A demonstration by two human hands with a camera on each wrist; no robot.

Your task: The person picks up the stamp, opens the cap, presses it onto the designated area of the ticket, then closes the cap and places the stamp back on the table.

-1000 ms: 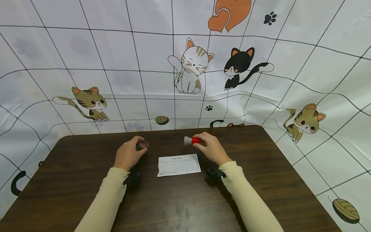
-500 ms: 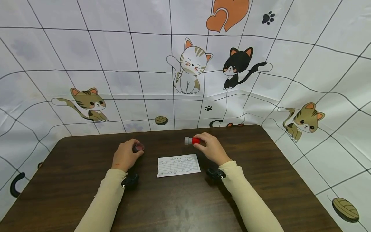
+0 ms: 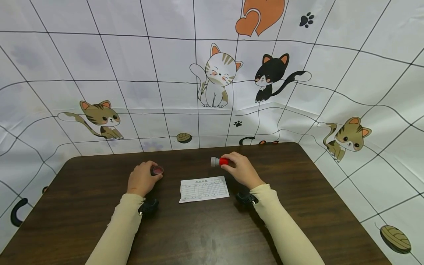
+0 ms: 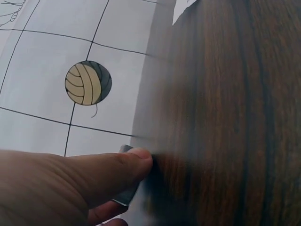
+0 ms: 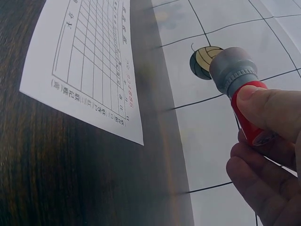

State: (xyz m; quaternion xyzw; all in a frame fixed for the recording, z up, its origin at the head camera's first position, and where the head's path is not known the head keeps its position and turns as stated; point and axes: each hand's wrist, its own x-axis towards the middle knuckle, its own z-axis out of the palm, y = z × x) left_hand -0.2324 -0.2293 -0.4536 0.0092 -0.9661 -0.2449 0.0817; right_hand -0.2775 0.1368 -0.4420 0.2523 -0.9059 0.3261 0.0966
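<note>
My left hand [image 3: 141, 179] grips a small dark round cap [image 3: 157, 170] between thumb and fingers, low over the table at the back left. The cap's mouth faces up and is reddish inside. In the left wrist view the thumb covers most of the cap [image 4: 126, 195], leaving a grey edge in sight. My right hand [image 3: 243, 170] pinches the red barrel of a round red and grey stamp [image 3: 219, 161], held sideways with the grey end pointing left. A printed paper form [image 3: 204, 189] lies flat between the hands, nearer to me than the stamp.
The dark wooden table [image 3: 212, 235] ends at a back edge just beyond both hands. Behind it hangs a white gridded sheet [image 3: 172, 92] with cartoon cats, which also runs down the right side. Dark wrist straps sit on both forearms.
My left hand has moved left, lower and slightly closer to me with the cap, away from the form. The right hand and the stamp have stayed nearly still.
</note>
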